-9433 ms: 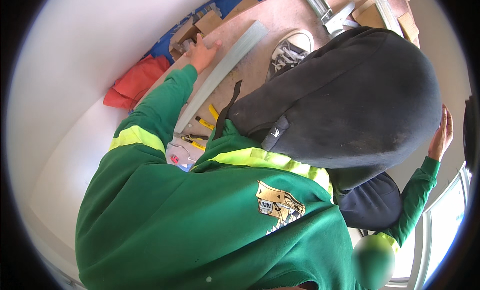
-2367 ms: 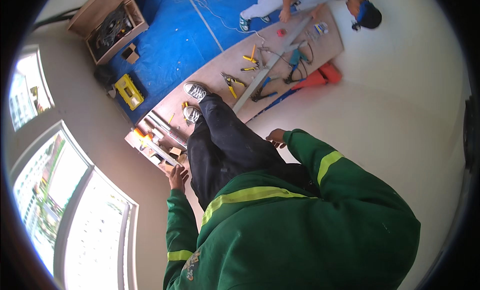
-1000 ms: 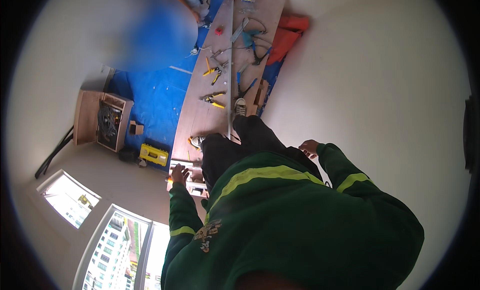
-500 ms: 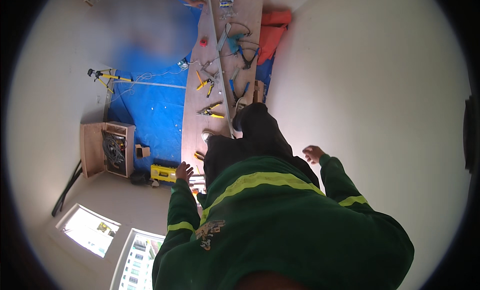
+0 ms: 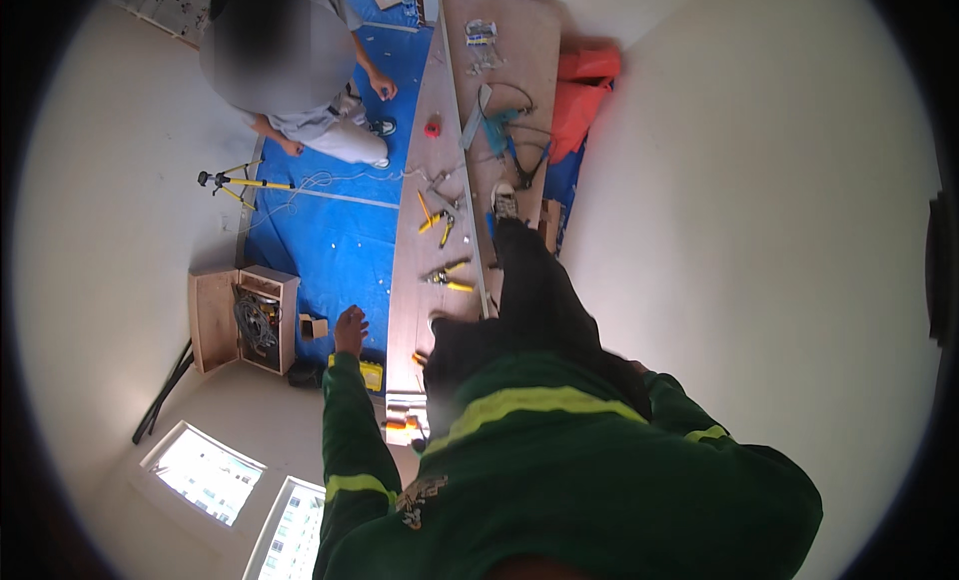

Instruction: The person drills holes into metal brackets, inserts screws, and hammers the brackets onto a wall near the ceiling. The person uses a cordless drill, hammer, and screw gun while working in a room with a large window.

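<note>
My left hand (image 5: 351, 329) is held out over the blue floor sheet (image 5: 340, 250), its fingers stretched and nothing in it. Only a sliver of my right hand (image 5: 638, 366) shows beside my dark trousers, and its fingers are hidden. One of my shoes (image 5: 504, 200) stands on a long wooden board (image 5: 415, 270), beside a narrow metal strip (image 5: 470, 180). Yellow-handled snips (image 5: 450, 277) and another yellow-handled hand tool (image 5: 446, 228) lie on the board. Farther up are a blue-handled tool (image 5: 523, 165), a teal power tool (image 5: 499, 132) and a red tape measure (image 5: 432, 130).
A co-worker in a grey shirt (image 5: 335, 65) is at the far left. A yellow tripod (image 5: 235, 183) with white cable stands near the left wall. An open wooden box (image 5: 290, 320) holds coiled cable; a yellow case (image 5: 370, 373) is near my left arm. Red cloth (image 5: 579, 105) lies beyond the board.
One foot has stepped forward along the board. My left hand has swung forward, while my right has drawn back against my trousers. The co-worker has come more fully into view.
</note>
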`<state>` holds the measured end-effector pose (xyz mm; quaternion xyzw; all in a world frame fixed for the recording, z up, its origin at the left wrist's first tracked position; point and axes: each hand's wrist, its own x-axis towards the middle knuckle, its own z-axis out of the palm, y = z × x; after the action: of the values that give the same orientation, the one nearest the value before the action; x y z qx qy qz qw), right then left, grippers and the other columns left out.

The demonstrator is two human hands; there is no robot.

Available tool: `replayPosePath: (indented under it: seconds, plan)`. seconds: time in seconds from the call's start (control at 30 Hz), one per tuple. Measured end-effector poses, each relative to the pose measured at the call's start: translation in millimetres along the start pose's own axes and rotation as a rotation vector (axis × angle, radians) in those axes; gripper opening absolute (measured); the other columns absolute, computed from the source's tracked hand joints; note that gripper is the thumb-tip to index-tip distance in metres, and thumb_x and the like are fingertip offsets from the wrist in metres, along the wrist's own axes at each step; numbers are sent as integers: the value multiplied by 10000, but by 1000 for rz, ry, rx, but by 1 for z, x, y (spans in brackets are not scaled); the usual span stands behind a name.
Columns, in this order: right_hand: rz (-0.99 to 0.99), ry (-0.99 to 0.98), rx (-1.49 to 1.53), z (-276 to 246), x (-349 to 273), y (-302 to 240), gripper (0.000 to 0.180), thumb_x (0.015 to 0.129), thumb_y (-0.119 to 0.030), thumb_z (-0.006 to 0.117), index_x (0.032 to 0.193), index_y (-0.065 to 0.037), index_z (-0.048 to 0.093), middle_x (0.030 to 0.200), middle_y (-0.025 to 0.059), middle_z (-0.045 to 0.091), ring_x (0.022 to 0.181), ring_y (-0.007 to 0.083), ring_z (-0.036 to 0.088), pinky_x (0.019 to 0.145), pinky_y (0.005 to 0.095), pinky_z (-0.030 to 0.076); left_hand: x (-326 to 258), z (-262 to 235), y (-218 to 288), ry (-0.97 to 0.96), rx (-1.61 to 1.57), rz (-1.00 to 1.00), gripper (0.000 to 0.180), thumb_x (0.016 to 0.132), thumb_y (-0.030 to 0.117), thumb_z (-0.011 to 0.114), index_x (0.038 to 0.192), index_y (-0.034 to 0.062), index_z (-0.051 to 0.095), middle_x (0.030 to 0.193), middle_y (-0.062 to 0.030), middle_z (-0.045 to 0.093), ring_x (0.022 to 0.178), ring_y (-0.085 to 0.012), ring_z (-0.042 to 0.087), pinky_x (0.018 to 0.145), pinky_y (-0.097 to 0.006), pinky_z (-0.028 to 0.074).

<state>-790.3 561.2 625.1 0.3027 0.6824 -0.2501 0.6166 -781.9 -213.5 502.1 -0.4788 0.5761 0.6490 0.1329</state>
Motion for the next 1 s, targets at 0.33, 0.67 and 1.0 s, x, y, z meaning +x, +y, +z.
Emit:
replayPosePath:
  seconds: [0.33,0.67,1.0]
  plan:
    - [-523,252,-18,-180,141,-407,368,1044,-373,668,1143,-22,718,891,123,733,778,208,729,701,384,591,239,256,10,-37,767,258,917,943,534,791,1522,-111,491,1433,-334,612,1320,-500,588,1162,-531,454]
    - [-989,644,-797,-235,356,-672,444,1022,-281,699,1384,-34,625,1258,230,596,1105,402,654,1003,483,531,603,383,21,263,1015,82,1524,686,638,958,1739,67,17,1793,-269,90,1617,-596,72,1303,-680,187]
    - [-848,792,-1201,-313,458,-916,560,1017,-325,637,1559,-209,562,1562,226,447,1321,461,606,1124,556,528,627,436,35,358,1155,-96,1702,547,632,1030,1743,192,-99,1811,-212,-43,1593,-648,69,1163,-838,275]
